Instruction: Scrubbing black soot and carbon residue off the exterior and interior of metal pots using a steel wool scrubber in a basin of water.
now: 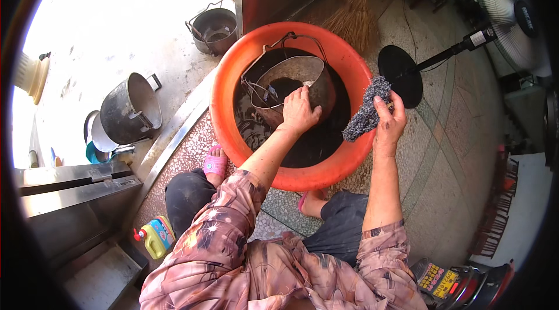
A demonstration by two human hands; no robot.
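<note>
A large orange plastic tub [288, 179] stands on the floor between my feet, holding dark, murky water [305, 150]. Tilted in that water is a worn metal pot [326, 89] with a wire bail handle [264, 50] and some dark liquid inside. My left hand [301, 111] grips the pot's near rim, the fingers over the edge and the thumb outside. Over the tub's right rim, my right hand [390, 120] holds a grey mesh scouring pad [367, 111], clear of the pot.
A sooty pot [126, 111] lies tipped at left; another pot [214, 32] stands behind the tub. A straw broom [356, 17] and a pedestal fan [454, 52] are on the right. A yellow detergent jug [157, 238] sits by my left leg, near a metal cabinet [83, 209].
</note>
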